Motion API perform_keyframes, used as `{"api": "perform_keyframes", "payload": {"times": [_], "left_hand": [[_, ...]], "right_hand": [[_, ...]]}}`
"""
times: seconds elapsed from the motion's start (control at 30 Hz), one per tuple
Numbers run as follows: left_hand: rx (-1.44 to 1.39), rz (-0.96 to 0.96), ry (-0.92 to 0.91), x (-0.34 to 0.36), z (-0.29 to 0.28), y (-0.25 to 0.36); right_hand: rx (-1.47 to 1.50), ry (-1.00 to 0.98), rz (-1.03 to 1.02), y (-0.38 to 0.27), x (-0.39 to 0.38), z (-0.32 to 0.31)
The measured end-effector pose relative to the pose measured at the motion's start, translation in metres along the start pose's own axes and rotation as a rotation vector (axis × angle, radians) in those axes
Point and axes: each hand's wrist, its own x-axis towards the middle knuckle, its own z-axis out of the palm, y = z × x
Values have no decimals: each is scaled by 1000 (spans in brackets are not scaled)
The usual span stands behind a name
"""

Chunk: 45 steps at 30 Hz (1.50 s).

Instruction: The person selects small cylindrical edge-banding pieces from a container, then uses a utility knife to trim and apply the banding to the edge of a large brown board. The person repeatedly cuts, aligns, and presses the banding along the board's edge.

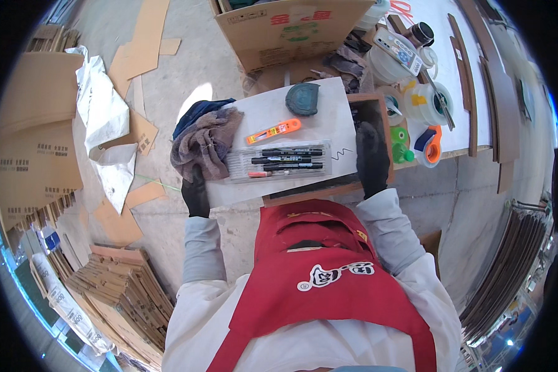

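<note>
Both my hands wear black gloves and carry a white board that lies on a wooden frame. My left hand grips the board's near left edge. My right hand holds the right side, over the frame's edge. On the board lie a clear case of black markers, an orange utility knife, a dark round tape measure and a crumpled grey and blue cloth. A short squiggle is drawn near the board's right edge.
A white table at the right holds tape dispensers, a green bottle, plastic jars and dark wood strips. An open cardboard box stands ahead. Flat cardboard, stacked boards and white sheeting cover the concrete floor to the left.
</note>
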Motion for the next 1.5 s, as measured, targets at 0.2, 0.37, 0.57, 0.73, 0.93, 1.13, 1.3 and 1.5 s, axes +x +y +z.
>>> {"api": "perform_keyframes", "payload": {"times": [0.2,0.37,0.57,0.73,0.93,1.13,1.3,1.5], "left_hand": [[-41,7,-55,0,-7,-5],[-55,150,-64,-6,-9,10],[-190,40,-128,-13,-17,49],[-217,3,-163,-21,-23,72],[-333,5,-169,-23,-20,71],[-103,168,-110,-12,-28,21],[42,-104,-401,-16,-50,53],[-175,-309,-208,-35,-91,36]], "right_hand": [[90,-290,262,1,0,-8],[212,-208,248,-15,-7,-23],[36,-71,362,-45,-22,-64],[112,-12,371,-66,-23,-81],[-48,-40,162,-40,-24,-82],[-342,16,25,-48,8,-107],[-489,452,-155,27,101,-163],[-1013,-114,295,82,168,-177]]}}
